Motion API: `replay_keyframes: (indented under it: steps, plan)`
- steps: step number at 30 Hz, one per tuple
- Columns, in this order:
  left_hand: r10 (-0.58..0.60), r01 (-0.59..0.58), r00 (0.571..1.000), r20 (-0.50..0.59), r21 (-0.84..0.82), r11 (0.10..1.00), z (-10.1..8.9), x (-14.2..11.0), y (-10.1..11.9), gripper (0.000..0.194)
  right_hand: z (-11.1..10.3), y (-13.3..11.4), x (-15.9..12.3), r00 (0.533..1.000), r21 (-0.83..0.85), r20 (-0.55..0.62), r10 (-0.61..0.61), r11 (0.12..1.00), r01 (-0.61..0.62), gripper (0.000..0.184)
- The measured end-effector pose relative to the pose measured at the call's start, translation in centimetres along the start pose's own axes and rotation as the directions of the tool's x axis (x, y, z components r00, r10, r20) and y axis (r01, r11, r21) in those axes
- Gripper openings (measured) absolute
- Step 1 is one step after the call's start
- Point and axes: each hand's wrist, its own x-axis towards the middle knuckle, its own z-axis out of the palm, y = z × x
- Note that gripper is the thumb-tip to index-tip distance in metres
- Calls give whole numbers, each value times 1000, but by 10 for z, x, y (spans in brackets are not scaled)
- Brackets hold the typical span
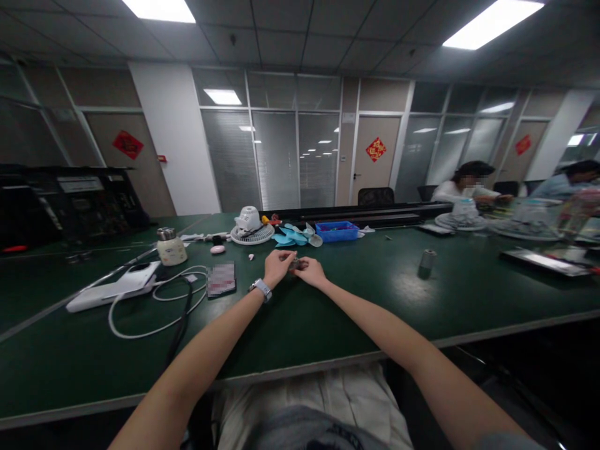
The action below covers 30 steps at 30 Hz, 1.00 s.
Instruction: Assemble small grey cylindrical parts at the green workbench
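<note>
Both my arms reach out over the dark green table (328, 325). My left hand (277, 266), with a watch on its wrist, and my right hand (310, 272) meet over the table and close together on a small dark part (295, 265). The part is too small to name. Behind the hands lie a white fan grille with its motor (250, 230), pale blue fan blades (293, 236) and a blue tray (336, 231).
To the left lie a white device (115, 287) with looping white cables, a dark cable, a small jar (171, 246) and a blurred card (220, 279). A small grey cylinder (427, 260) stands to the right. Two people sit at the far right end with fan parts.
</note>
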Motion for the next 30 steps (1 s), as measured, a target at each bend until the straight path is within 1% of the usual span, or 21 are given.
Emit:
replay_keyframes:
  steps: [3,4,5,7,9,11,13,15,18,20,22,23,25,27,28,29,30]
  plan:
    - [-29,29,996,-80,-6,1000,-8,7,-6,40,1,0,0,1000,30,7,11,999,-11,37]
    - [-42,41,995,-92,-6,999,-10,8,-11,41,1,0,-1,1000,36,10,11,999,-11,39]
    - [-52,52,995,-80,-4,999,-11,8,-18,42,1,0,-1,1000,39,13,9,999,-9,40]
    - [-83,83,997,5,13,996,-11,7,-32,39,1,0,-2,1000,35,15,-1,999,1,40]
    - [-132,123,984,120,81,989,-9,4,-44,37,-1,1,-1,1000,21,11,-8,1000,8,40]
    - [-142,118,972,189,137,984,-6,2,-51,36,-7,2,1,1000,-9,-14,7,1000,-7,41]
    - [-123,86,967,222,168,982,-3,1,-54,36,-20,4,4,996,-59,-75,38,997,-43,41]
    - [-98,52,964,249,187,981,-1,1,-55,35,-40,9,8,982,-133,-175,65,987,-89,39]
    - [-78,19,958,276,207,978,-1,2,-56,33,-74,22,12,943,-269,-320,88,946,-180,39]
    - [-79,18,956,281,211,977,-1,2,-55,34,-92,33,14,921,-337,-371,116,908,-250,40]
    - [-92,37,961,262,208,977,-1,2,-54,39,-105,46,15,909,-375,-386,154,875,-307,41]
    - [-104,56,966,235,204,977,-2,2,-54,42,-109,51,15,907,-383,-383,174,864,-327,41]
    - [-146,117,978,147,189,975,-2,3,-52,46,-113,57,16,910,-388,-360,204,855,-345,41]
    - [-196,185,979,55,162,969,-2,4,-52,45,-112,54,14,906,-390,-368,208,850,-353,46]
    - [-219,214,976,17,144,966,-1,4,-52,44,-110,49,12,898,-402,-403,179,846,-349,53]
    - [-238,238,971,-15,127,963,-1,5,-52,43,-106,42,9,887,-427,-445,120,843,-328,60]
    - [-253,256,967,-41,111,960,0,5,-52,42,-100,34,6,880,-464,-474,31,841,-279,66]
